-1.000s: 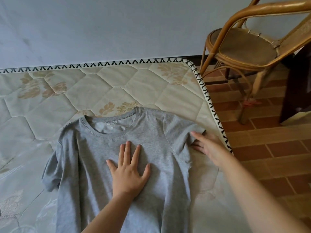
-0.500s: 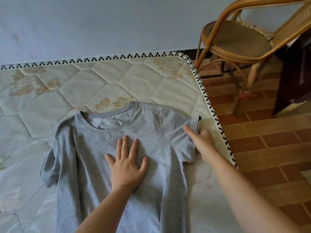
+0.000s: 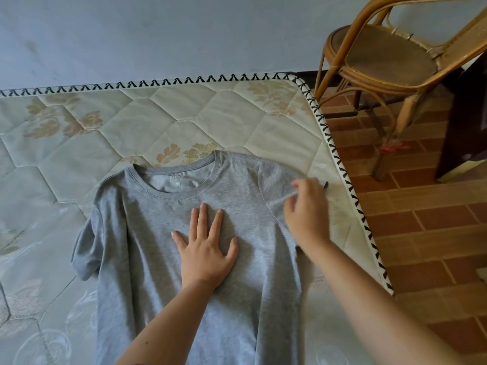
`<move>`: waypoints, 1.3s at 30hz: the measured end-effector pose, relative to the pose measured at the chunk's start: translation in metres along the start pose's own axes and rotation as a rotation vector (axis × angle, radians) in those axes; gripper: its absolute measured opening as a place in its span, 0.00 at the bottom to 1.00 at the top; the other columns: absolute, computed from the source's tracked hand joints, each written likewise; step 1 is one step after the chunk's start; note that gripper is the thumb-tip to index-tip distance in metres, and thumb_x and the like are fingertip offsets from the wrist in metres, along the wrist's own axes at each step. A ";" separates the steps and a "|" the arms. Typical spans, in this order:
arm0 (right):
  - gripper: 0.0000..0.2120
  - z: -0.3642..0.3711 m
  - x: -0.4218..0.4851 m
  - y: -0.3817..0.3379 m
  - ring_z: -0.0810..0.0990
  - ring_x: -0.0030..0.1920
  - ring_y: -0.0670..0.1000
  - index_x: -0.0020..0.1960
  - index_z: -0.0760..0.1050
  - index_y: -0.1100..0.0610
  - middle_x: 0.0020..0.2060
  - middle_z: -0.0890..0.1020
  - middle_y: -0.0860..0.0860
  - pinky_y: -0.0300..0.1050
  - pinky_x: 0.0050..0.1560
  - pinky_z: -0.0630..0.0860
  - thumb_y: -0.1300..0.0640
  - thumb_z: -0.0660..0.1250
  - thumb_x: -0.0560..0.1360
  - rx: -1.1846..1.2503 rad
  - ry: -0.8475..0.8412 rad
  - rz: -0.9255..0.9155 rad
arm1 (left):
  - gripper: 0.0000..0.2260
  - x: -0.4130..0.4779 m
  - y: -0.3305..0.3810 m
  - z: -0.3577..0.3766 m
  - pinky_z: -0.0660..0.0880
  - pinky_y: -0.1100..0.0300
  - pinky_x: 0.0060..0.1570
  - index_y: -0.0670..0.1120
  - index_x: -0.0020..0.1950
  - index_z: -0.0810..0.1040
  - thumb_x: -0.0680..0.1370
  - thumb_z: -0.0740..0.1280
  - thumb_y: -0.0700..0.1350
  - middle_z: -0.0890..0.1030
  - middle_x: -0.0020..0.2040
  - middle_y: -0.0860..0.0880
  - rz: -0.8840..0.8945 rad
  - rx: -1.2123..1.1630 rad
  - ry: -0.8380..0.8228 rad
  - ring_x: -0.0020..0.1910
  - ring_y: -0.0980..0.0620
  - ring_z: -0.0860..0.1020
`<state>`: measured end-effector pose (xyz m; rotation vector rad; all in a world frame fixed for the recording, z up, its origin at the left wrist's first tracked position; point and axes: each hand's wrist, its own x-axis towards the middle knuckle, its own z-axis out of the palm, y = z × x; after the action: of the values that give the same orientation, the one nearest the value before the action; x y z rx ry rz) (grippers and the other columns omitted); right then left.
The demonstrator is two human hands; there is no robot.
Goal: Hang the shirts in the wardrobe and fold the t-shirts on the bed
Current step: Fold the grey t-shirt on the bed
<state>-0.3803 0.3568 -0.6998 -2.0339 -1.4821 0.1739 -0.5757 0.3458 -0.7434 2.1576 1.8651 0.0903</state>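
Since half a second ago, the sleeve (image 3: 276, 185) nearest the mattress edge has been raised and drawn inward by the right hand (image 3: 307, 212), whose curled fingers and thumb are pinched on its hem. The grey t-shirt (image 3: 158, 233) is spread face up on the quilted mattress (image 3: 184, 114), collar toward the wall, and is pinned at the chest by the left hand (image 3: 207, 251), laid flat with fingers straight and spread. A rattan chair (image 3: 382, 56) is seen on the tiled floor (image 3: 421, 219) beyond the bed's corner.
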 end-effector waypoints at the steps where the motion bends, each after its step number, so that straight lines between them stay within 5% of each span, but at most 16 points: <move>1: 0.12 0.015 -0.004 -0.011 0.78 0.49 0.56 0.54 0.74 0.66 0.50 0.77 0.59 0.49 0.48 0.78 0.67 0.66 0.72 -0.017 -0.047 -0.134 | 0.37 0.000 0.000 0.001 0.36 0.39 0.70 0.58 0.77 0.46 0.68 0.37 0.68 0.39 0.78 0.52 -0.001 0.005 -0.001 0.74 0.55 0.34; 4: 0.19 0.047 -0.016 -0.039 0.75 0.61 0.63 0.62 0.73 0.66 0.60 0.75 0.64 0.59 0.58 0.75 0.59 0.60 0.73 -0.055 -0.273 -0.322 | 0.37 0.001 0.000 0.002 0.37 0.38 0.70 0.58 0.77 0.47 0.69 0.38 0.68 0.40 0.78 0.52 -0.004 0.003 0.015 0.73 0.56 0.34; 6: 0.27 0.059 -0.021 -0.040 0.53 0.76 0.58 0.75 0.57 0.60 0.76 0.55 0.58 0.60 0.73 0.55 0.50 0.50 0.79 -0.176 -0.487 -0.302 | 0.36 0.001 0.000 0.002 0.37 0.38 0.70 0.58 0.77 0.48 0.69 0.38 0.68 0.41 0.78 0.52 -0.006 -0.009 0.022 0.73 0.56 0.34; 8: 0.32 0.062 -0.023 -0.025 0.33 0.74 0.51 0.76 0.38 0.52 0.75 0.37 0.48 0.61 0.73 0.36 0.40 0.35 0.76 -0.293 -0.561 -0.288 | 0.37 0.001 0.000 0.002 0.36 0.39 0.70 0.59 0.77 0.47 0.68 0.38 0.68 0.40 0.78 0.53 -0.007 -0.011 0.014 0.73 0.57 0.33; 10: 0.34 0.058 -0.019 -0.011 0.29 0.72 0.51 0.73 0.31 0.49 0.73 0.32 0.46 0.60 0.68 0.30 0.38 0.27 0.70 -0.381 -0.521 -0.246 | 0.36 0.001 -0.001 0.002 0.36 0.39 0.70 0.59 0.77 0.46 0.68 0.38 0.67 0.39 0.77 0.53 -0.009 -0.006 0.005 0.73 0.57 0.33; 19: 0.33 0.028 0.007 0.012 0.33 0.75 0.56 0.76 0.33 0.53 0.75 0.34 0.55 0.65 0.70 0.37 0.37 0.39 0.78 -0.545 -0.535 0.076 | 0.36 0.001 -0.001 0.001 0.33 0.40 0.69 0.59 0.76 0.43 0.69 0.35 0.66 0.37 0.77 0.52 0.012 -0.016 -0.001 0.73 0.55 0.32; 23: 0.32 0.017 -0.014 -0.029 0.30 0.73 0.59 0.75 0.30 0.54 0.73 0.31 0.54 0.64 0.69 0.32 0.41 0.42 0.81 -0.560 -0.715 -0.123 | 0.36 -0.001 -0.002 -0.001 0.34 0.42 0.70 0.55 0.77 0.45 0.69 0.36 0.64 0.40 0.78 0.51 0.030 -0.085 0.029 0.74 0.55 0.35; 26: 0.27 0.010 -0.050 -0.077 0.35 0.75 0.55 0.77 0.40 0.54 0.76 0.39 0.51 0.61 0.72 0.37 0.55 0.48 0.82 -0.425 -0.798 -0.280 | 0.35 -0.009 -0.002 -0.008 0.38 0.47 0.72 0.48 0.78 0.50 0.72 0.42 0.61 0.44 0.78 0.50 0.037 -0.249 0.059 0.76 0.53 0.41; 28: 0.25 0.008 -0.073 -0.103 0.41 0.76 0.55 0.76 0.50 0.56 0.77 0.48 0.52 0.59 0.73 0.43 0.63 0.49 0.80 -0.306 -0.797 -0.242 | 0.26 -0.020 -0.001 -0.020 0.43 0.50 0.74 0.44 0.76 0.56 0.79 0.53 0.52 0.48 0.78 0.48 -0.011 -0.418 0.131 0.77 0.51 0.48; 31: 0.20 0.008 -0.091 -0.134 0.52 0.75 0.57 0.73 0.58 0.58 0.74 0.58 0.55 0.56 0.73 0.52 0.61 0.49 0.81 -0.193 -0.807 -0.224 | 0.20 -0.044 -0.023 -0.043 0.56 0.51 0.72 0.40 0.70 0.67 0.77 0.61 0.35 0.58 0.76 0.44 -0.217 -0.571 0.279 0.74 0.45 0.58; 36: 0.24 0.032 -0.111 -0.186 0.57 0.73 0.55 0.74 0.58 0.58 0.74 0.58 0.55 0.52 0.71 0.59 0.63 0.53 0.79 -0.078 -0.832 -0.354 | 0.18 -0.079 -0.132 -0.063 0.67 0.48 0.62 0.36 0.57 0.76 0.69 0.59 0.37 0.72 0.66 0.35 -0.133 -0.279 0.458 0.62 0.37 0.72; 39: 0.23 0.049 -0.122 -0.215 0.57 0.73 0.56 0.75 0.57 0.59 0.75 0.57 0.55 0.51 0.70 0.59 0.63 0.52 0.80 -0.051 -0.842 -0.424 | 0.23 -0.098 -0.196 -0.068 0.57 0.45 0.71 0.36 0.69 0.68 0.74 0.59 0.40 0.62 0.74 0.38 -0.266 -0.114 0.307 0.72 0.40 0.63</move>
<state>-0.6231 0.3069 -0.6520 -1.6879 -2.3932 0.9006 -0.7949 0.2853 -0.7150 1.8855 2.2367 0.4829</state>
